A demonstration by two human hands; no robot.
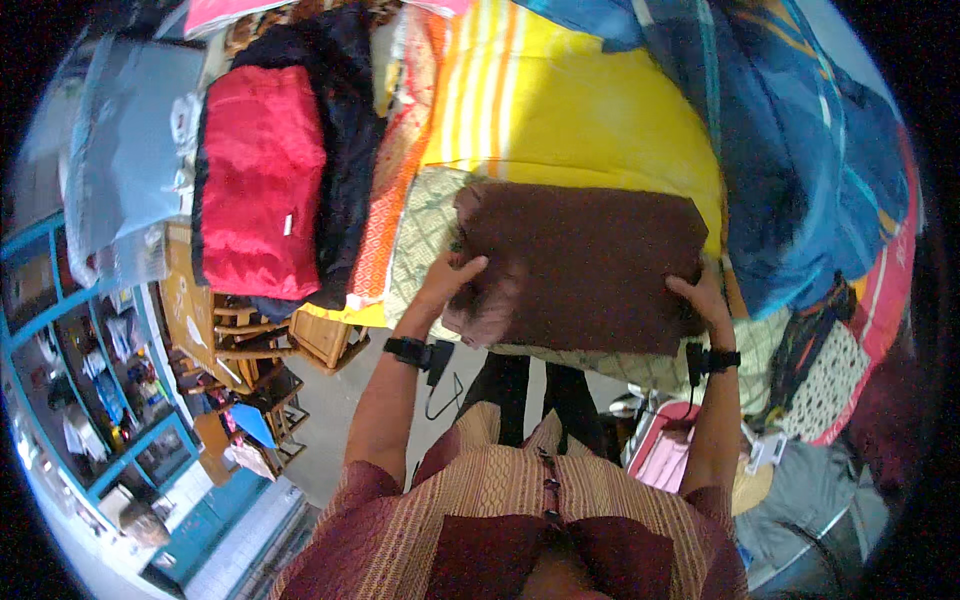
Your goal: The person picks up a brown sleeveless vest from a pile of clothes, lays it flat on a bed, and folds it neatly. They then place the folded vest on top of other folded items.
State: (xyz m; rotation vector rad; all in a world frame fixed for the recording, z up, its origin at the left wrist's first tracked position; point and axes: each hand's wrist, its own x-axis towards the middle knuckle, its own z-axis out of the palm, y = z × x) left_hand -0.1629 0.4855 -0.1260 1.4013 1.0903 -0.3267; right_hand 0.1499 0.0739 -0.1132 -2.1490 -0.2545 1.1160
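A dark brown folded cloth (585, 262) lies before me, partly over a green patterned cloth (424, 221) and the lower edge of a yellow cloth (600, 112) with white and orange stripes. My left hand (454, 281) grips its left side, thumb on top and the other fingers mostly hidden. At the opposite side my right hand (697, 292) holds the edge the same way, its fingers hidden too. The brown cloth's lower left corner looks lighter and slightly rumpled.
Left of the yellow cloth, a red folded cloth (262, 180) rests on black fabric (349, 150). Blue fabric (787, 165) is heaped on the right. Wooden chairs (322, 337) stand below left, near a blue-framed cabinet (75, 322). A grey bag (810, 502) sits lower right.
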